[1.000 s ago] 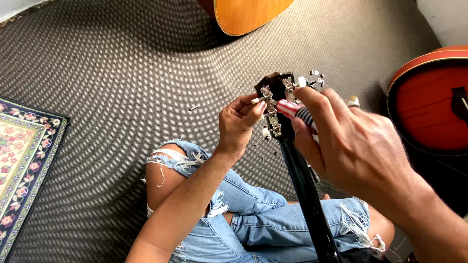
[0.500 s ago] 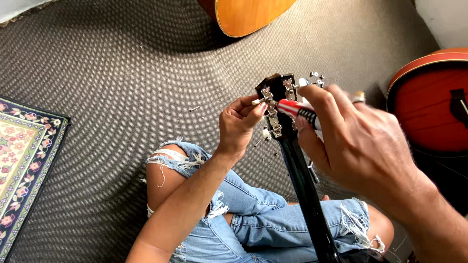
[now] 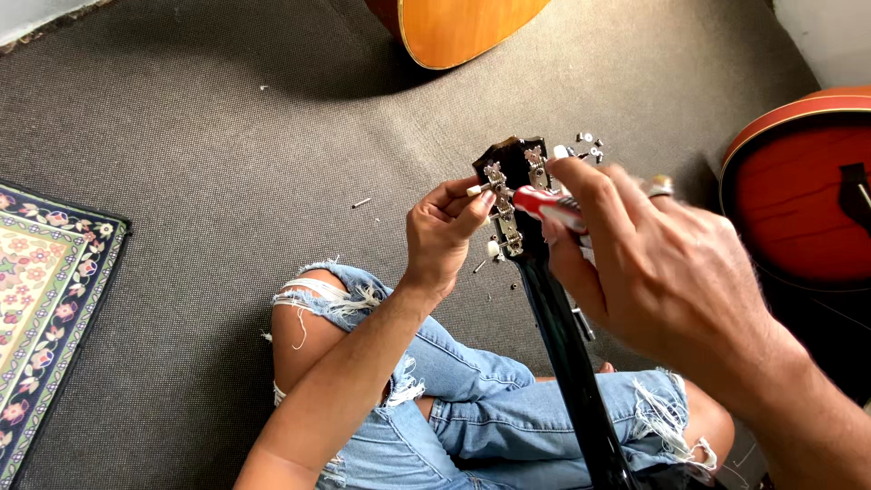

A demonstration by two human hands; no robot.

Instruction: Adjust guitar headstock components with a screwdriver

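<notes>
A black guitar neck [image 3: 567, 354] rises from my lap, its headstock [image 3: 510, 168] turned back-side up with silver tuning machines [image 3: 504, 222] on it. My left hand [image 3: 443, 231] pinches a white tuner knob at the headstock's left edge. My right hand [image 3: 649, 259] grips a red-handled screwdriver [image 3: 544, 204], its tip at the tuner plate on the headstock. A ring shows on one right finger.
I sit cross-legged in torn blue jeans [image 3: 472, 413] on a grey carpet [image 3: 200, 145]. An orange guitar body [image 3: 463, 27] lies at the top, a red guitar [image 3: 803, 186] at the right. Small screws and parts [image 3: 585, 145] lie beyond the headstock. A patterned rug [image 3: 45, 290] is on the left.
My right hand has shifted slightly with the screwdriver at the headstock. The left hand stays on the tuner knob.
</notes>
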